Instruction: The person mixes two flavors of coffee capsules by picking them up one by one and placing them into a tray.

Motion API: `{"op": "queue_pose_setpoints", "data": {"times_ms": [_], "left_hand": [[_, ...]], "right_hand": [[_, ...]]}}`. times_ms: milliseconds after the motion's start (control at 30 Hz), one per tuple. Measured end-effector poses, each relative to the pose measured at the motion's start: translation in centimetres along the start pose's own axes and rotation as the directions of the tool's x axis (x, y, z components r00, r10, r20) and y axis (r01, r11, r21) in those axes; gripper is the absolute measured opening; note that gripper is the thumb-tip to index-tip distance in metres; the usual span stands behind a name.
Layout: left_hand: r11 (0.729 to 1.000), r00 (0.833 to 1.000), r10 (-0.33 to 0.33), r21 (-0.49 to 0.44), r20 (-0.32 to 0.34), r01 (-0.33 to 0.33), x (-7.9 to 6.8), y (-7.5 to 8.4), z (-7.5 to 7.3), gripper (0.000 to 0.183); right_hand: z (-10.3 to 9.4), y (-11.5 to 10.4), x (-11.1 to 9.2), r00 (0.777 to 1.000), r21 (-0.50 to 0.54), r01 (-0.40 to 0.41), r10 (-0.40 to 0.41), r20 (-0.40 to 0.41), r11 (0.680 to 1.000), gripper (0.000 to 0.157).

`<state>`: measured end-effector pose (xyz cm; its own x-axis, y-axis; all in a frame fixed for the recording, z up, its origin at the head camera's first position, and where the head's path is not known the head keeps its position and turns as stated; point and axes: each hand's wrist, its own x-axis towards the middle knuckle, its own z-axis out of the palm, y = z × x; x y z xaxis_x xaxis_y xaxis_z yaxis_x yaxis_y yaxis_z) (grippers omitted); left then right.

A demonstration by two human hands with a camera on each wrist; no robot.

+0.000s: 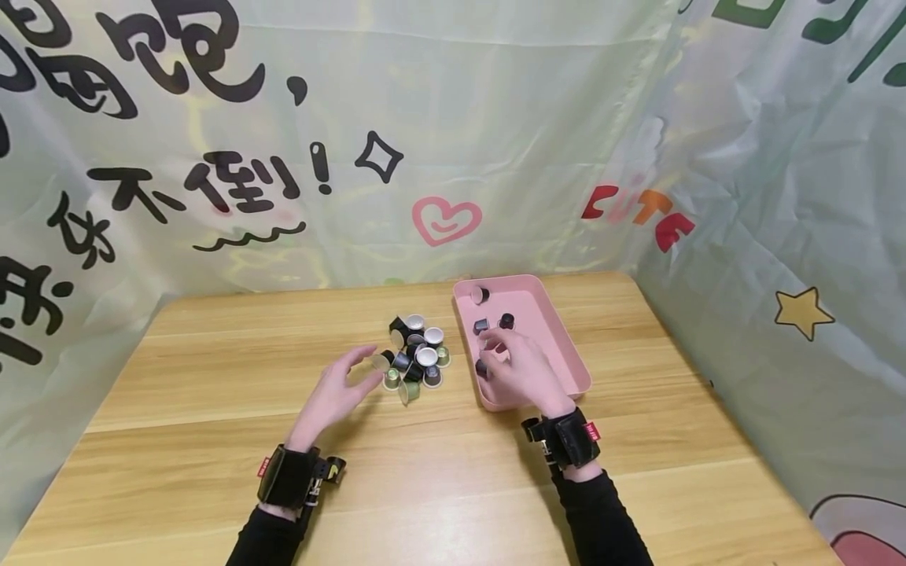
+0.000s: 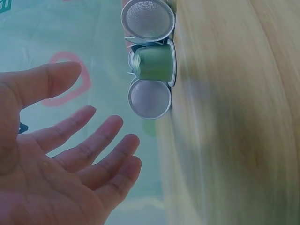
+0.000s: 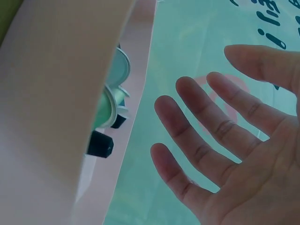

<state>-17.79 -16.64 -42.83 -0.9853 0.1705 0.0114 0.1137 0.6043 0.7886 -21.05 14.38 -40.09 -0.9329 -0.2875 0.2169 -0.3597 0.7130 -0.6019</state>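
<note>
My left hand (image 1: 338,393): fingers spread wide, nothing in my grip, just beside the piled pods (image 1: 426,357) | my right hand (image 1: 525,368): wide, holding nothing, above the tray (image 1: 541,314) | pods: most heaped on the table (image 1: 212,377) left of the tray, several inside it

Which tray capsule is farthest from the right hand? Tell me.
The capsule in the far-left corner of the pink tray; the others lie closer.
</note>
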Motion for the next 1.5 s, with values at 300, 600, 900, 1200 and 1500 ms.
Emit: {"op": "queue_pose_setpoints", "data": {"times_ms": [300,600,900,1200,1500], "left_hand": [[1.000,1.000,0.012,-0.014,0.010,-0.012,0.0,0.0,0.1,0.058],[1.000,1.000,0.009,-0.025,0.010,-0.009,-0.1,0.1,0.1,0.061],[0.999,1.000,0.027,-0.019,0.008,-0.027,0.0,0.1,0.2,0.060],[1.000,1.000,0.022,-0.016,0.008,-0.022,0.0,0.2,0.2,0.061],[1.000,1.000,0.012,-0.019,0.009,-0.011,0.0,0.1,0.2,0.063]], "right_hand": [[0.9,-0.8,-0.1,1.000,-0.016,0.023,-0.023,0.020,1.000,0.031],[2.5,-1.8,-0.1,0.986,-0.045,0.148,-0.144,0.086,0.988,0.033],[3.7,-2.7,-0.4,0.959,-0.083,0.246,-0.230,0.165,0.966,0.037],[4.5,-3.5,-0.7,0.938,-0.100,0.267,-0.235,0.256,0.958,0.039],[5.1,-3.4,-0.8,0.924,-0.153,0.302,-0.250,0.288,0.941,0.042]]}}
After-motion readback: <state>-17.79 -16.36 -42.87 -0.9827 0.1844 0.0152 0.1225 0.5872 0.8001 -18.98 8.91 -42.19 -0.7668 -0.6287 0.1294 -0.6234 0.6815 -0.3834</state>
